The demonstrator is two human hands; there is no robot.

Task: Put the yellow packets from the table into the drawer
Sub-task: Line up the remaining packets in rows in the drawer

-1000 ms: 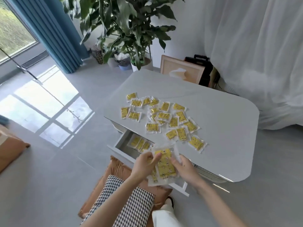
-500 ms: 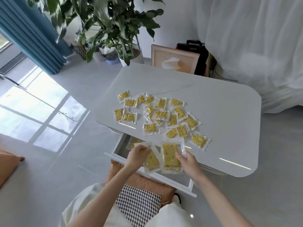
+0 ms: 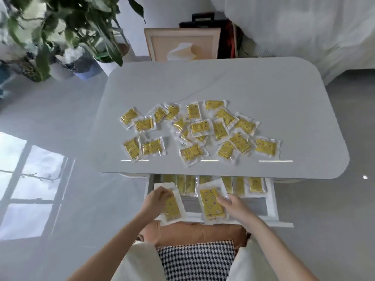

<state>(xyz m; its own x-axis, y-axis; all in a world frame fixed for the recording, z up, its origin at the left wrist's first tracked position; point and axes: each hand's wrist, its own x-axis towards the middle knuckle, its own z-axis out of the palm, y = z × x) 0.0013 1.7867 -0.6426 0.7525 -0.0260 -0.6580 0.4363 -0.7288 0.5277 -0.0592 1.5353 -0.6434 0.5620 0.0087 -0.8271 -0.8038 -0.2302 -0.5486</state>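
Over open drawer [image 3: 271, 201]: two hands [image 3: 156, 199] [image 3: 235, 205], two packets [image 3: 172, 207] [image 3: 212, 203] held.

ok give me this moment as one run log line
left hand: holds yellow packet | right hand: holds second packet | both over open drawer | row of packets already inside | many left on table

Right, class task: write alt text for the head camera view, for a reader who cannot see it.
Seen from above, a person's left hand and right hand each hold a yellow packet over an open white drawer already holding a row of packets. Many more yellow packets lie scattered on the white table above the drawer, with a leafy plant beyond it.
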